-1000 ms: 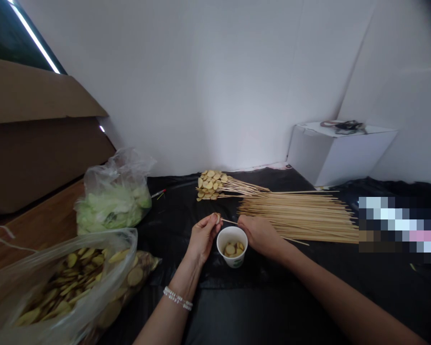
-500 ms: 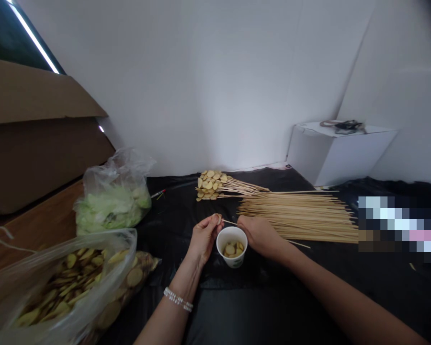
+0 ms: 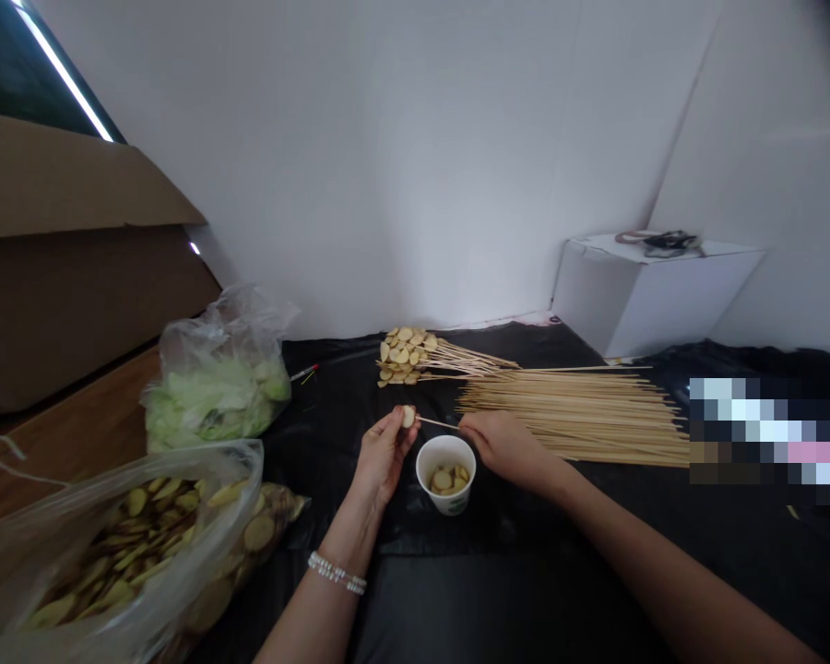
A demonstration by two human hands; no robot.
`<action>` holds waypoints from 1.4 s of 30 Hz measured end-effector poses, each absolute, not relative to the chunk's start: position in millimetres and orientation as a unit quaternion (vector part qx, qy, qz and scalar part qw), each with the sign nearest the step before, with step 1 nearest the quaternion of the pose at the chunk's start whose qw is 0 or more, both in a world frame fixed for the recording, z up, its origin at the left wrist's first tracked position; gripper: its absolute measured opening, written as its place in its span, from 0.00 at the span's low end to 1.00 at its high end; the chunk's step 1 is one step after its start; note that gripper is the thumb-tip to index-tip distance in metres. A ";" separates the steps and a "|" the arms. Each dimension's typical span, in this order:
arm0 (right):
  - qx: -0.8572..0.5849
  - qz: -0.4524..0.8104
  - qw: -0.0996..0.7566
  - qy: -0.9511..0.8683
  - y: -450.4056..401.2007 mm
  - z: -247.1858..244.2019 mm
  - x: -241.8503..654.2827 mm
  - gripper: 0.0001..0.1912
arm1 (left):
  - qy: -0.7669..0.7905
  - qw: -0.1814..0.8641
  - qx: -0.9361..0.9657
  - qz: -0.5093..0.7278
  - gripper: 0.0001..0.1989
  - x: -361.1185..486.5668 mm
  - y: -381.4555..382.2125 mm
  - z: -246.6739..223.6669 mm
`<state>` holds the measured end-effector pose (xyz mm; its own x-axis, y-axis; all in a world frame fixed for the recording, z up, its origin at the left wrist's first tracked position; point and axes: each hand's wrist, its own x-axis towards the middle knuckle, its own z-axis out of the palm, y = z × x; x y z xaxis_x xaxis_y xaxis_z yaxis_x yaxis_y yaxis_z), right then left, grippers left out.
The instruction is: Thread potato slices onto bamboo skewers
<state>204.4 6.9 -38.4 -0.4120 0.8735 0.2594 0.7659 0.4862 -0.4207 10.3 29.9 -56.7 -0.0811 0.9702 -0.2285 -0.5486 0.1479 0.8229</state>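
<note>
My left hand (image 3: 385,452) pinches a pale potato slice (image 3: 408,417) between thumb and fingers. A thin wooden skewer (image 3: 439,423) runs from the slice to my right hand (image 3: 503,446), whose fingers are closed round it. Whether the tip has gone right through the slice is too small to tell. Just below and between the hands stands a white paper cup (image 3: 446,507) with several slices (image 3: 449,480) inside. Behind the hands lies a pile of skewered slices (image 3: 407,352), their sticks pointing right.
Many bare skewers (image 3: 581,415) lie on the black sheet (image 3: 429,590) to the right. At left are an open plastic bag of slices (image 3: 138,535) and a bag of pale green vegetables (image 3: 214,392). A white box (image 3: 684,295) stands back right, a cardboard box (image 3: 76,295) far left.
Both hands have come up slightly, the left also shifting left with the slice, which now shows its face. More of the skewer is visible between the hands. The cup stays put.
</note>
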 end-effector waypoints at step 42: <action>-0.511 0.112 0.188 -0.831 1.8 -39.3 198.2 0.11 | 0.418 0.640 0.283 0.579 0.11 11.8 27.0 -63.4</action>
